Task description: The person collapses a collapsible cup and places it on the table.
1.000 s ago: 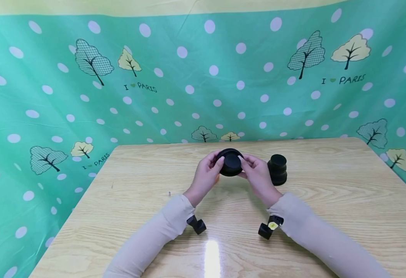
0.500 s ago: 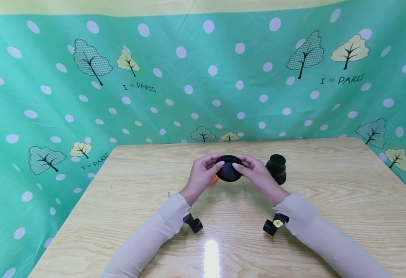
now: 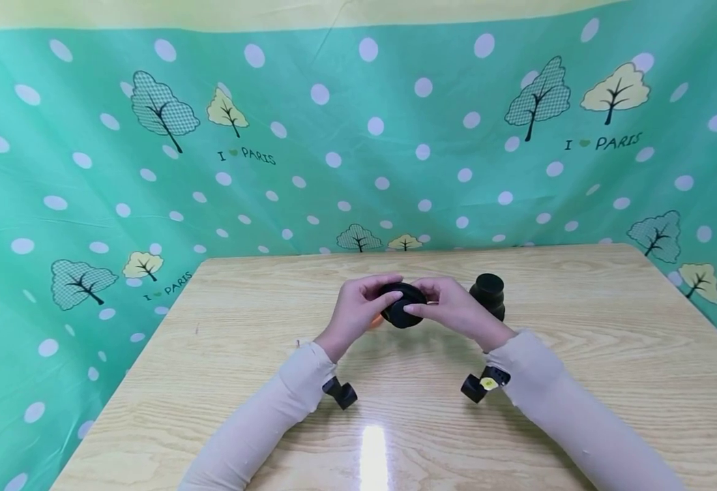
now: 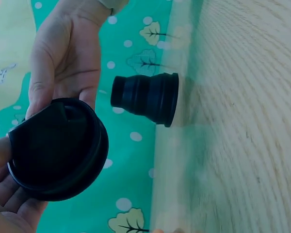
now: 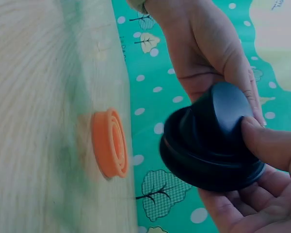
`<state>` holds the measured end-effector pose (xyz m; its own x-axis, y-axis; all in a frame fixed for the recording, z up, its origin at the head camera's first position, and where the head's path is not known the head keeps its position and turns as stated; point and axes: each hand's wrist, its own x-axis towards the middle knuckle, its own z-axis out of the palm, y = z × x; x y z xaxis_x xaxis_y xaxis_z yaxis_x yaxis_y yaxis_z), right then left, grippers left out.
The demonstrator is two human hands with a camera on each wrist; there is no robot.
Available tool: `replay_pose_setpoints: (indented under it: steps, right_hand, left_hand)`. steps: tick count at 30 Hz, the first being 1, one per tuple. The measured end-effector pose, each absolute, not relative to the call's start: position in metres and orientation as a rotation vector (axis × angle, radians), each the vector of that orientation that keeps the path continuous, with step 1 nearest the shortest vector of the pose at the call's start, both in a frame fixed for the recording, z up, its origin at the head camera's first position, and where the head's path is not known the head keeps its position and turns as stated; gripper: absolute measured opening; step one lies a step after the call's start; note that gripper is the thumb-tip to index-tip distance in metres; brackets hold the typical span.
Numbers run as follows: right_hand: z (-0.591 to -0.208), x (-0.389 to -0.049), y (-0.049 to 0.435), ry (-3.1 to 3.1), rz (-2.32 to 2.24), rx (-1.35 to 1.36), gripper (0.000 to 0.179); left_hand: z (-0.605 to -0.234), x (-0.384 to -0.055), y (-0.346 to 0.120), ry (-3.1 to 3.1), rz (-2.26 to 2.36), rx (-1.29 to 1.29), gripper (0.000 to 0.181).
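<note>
Both hands hold a round black lid [image 3: 403,314] above the table. In the head view the left hand [image 3: 356,303] grips its left side, thumb on top and fingers beneath the rim. On the right side, the right hand [image 3: 453,307] pinches it between thumb and fingers. The right wrist view shows a raised, slanted part on the lid [image 5: 218,141]. The left wrist view shows its rounded face with one straight edge. Right of the hands stands a black stepped cup-like piece [image 4: 145,97], narrow end up. An orange ringed disc [image 5: 110,143] lies on the table, partly hidden behind the left hand in the head view.
The wooden table [image 3: 241,409] runs back to a green dotted cloth [image 3: 309,136] with printed trees. A tiny dark speck [image 3: 298,343] shows on the table left of the hands. Small black cameras sit on both wrists.
The lid has come lower and a little nearer to the person, and its tilt has changed. The right hand's fingers have shifted on it, while the black stepped piece stays put.
</note>
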<state>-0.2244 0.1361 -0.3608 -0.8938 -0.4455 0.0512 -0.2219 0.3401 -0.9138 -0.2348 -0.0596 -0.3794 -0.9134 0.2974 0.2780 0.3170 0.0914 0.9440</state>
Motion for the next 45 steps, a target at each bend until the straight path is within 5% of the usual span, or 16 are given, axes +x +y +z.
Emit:
replay_pose_setpoints:
  steps: [20, 45]
  right_hand:
    - [-0.374, -0.217, 0.125, 1.931, -2.222, -0.392, 0.041]
    - [-0.377, -0.217, 0.130, 2.336, -1.863, -0.486, 0.036]
  left_hand:
    - [-0.358, -0.222, -0.058, -2.210, -2.128, -0.660, 0.038]
    - [-0.382, -0.233, -0.060, -2.461, -1.925, -0.735, 0.035]
